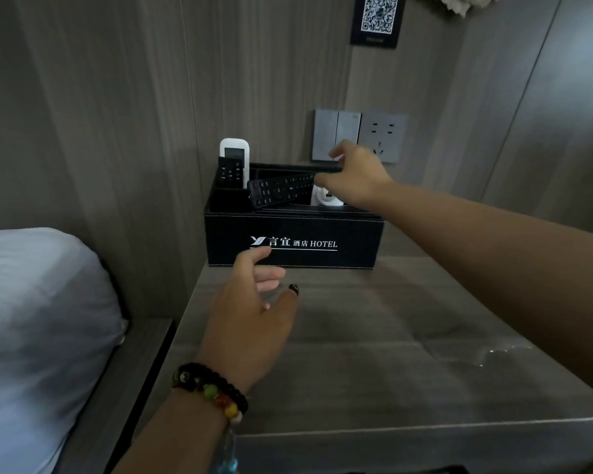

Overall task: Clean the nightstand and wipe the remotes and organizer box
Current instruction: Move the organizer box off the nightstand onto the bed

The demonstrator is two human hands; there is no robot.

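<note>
Here your right hand (pixel 353 174) reaches far out over the organizer box (pixel 293 239), arm nearly straight, wrist turned so the back of the hand faces up. Its fingers close around the right end of the long black remote (pixel 281 191), thumb lifted above toward the wall; how firmly you hold it, you cannot tell from this angle. Your left hand (pixel 254 323) hovers low over the nightstand (pixel 374 354), just in front of the box's front face, fingers relaxed and slightly spread, holding nothing, the index fingertip near the printed hotel logo. A beaded bracelet (pixel 209 388) circles that wrist.

The box sits at the back of the nightstand, close to the panelled wall (pixel 117 97). In its left compartment a white remote (pixel 234 150) stands upright with a small black remote (pixel 230 172) upright in front of it. Something white (pixel 326 196) lies inside the box beneath your right hand, mostly hidden. Behind your hand the wall carries a switch and socket panel (pixel 360 135), with a QR code sign (pixel 377 20) higher up. A white pillow (pixel 38 319) lies left of the nightstand. A wet patch (pixel 493 354) shines on the tabletop at the right.

The long remote lies across the box's open top, its long axis running left to right and tilted, the left end lower and toward you, buttons facing up.
</note>
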